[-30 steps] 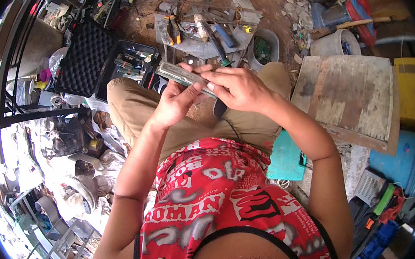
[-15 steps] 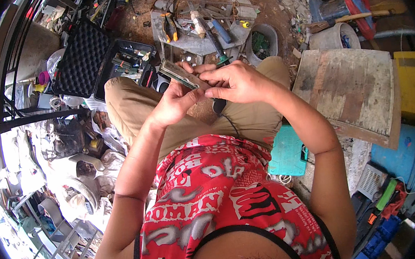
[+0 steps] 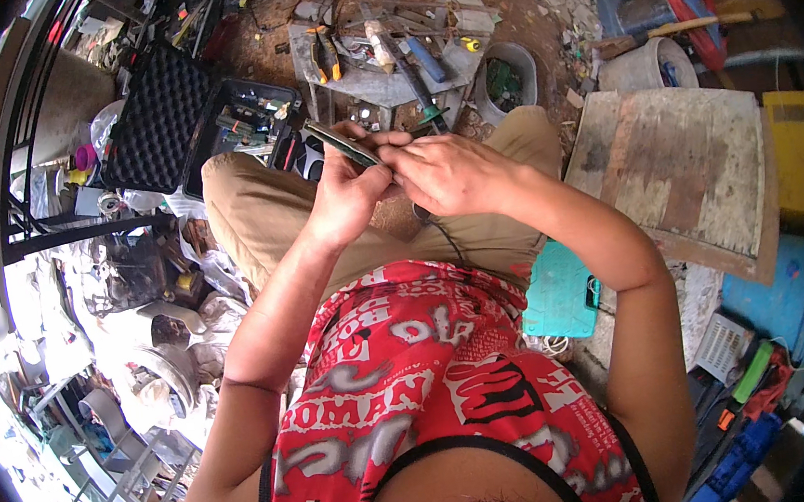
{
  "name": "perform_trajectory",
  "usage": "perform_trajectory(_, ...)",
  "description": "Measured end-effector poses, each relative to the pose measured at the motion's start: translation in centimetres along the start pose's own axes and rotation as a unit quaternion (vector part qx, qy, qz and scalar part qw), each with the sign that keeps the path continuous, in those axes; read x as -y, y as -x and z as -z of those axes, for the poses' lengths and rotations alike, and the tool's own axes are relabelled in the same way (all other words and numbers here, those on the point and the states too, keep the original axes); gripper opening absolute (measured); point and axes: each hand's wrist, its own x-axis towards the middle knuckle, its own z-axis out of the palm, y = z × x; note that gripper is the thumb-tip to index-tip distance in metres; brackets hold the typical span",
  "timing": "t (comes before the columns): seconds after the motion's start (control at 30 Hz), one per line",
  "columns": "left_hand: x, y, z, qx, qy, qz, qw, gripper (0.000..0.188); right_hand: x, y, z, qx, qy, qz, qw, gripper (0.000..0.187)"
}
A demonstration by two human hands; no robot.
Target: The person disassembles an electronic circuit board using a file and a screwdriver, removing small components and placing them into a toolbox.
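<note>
My left hand (image 3: 346, 193) is closed around a thin rectangular board (image 3: 338, 144), greyish on one face and dark green along its edge. It is tilted and seen nearly edge-on, slanting down toward the right. My right hand (image 3: 452, 171) lies across the board's lower right end, fingers bent together there with the back of the hand up. Its fingertips are partly hidden. Just beyond the hands a black soldering iron with a green collar (image 3: 431, 113) points away from me.
A grey metal stand (image 3: 377, 87) ahead bears orange-handled pliers (image 3: 325, 55) and a blue-handled tool (image 3: 425, 59). An open foam-lined case (image 3: 162, 119) is at the left. To the right are a bin of green boards (image 3: 509, 59), a wooden panel (image 3: 669, 162) and a turquoise case (image 3: 559, 292).
The board has turned from showing its face to nearly edge-on. My right hand has rolled palm-down and shifted slightly left over the board's end.
</note>
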Motion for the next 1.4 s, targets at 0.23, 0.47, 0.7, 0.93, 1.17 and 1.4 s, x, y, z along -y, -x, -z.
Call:
perform_trajectory(0.23,-0.1,0.0,-0.5,-0.060,-0.014,0.027,0.998,0.040,-0.4,-0.4,-0.6,-0.018,-0.007,-0.001,1.000,0.020)
perform_trajectory(0.47,0.2,-0.3,0.2,-0.060,-0.025,0.027,0.997,0.043,-0.4,-0.9,-0.2,0.048,-0.023,-0.046,0.998,0.030)
perform_trajectory(0.7,0.3,-0.6,0.9,-0.063,-0.052,0.050,0.995,0.045,-0.8,-1.1,0.0,0.040,-0.073,-0.053,0.995,0.019)
perform_trajectory(0.93,-1.1,0.2,0.3,-0.038,0.015,0.075,0.996,0.048,-0.2,-1.9,3.3,0.019,-0.035,-0.085,0.996,0.017)
perform_trajectory(1.17,-2.0,-0.2,1.5,0.078,0.181,0.032,0.980,0.055,2.2,-2.5,6.3,-0.068,-0.065,-0.097,0.991,0.023)
perform_trajectory(1.4,-3.0,0.0,1.0,0.133,0.160,0.007,0.978,0.057,3.5,-1.6,7.3,-0.085,-0.134,-0.084,0.984,0.037)
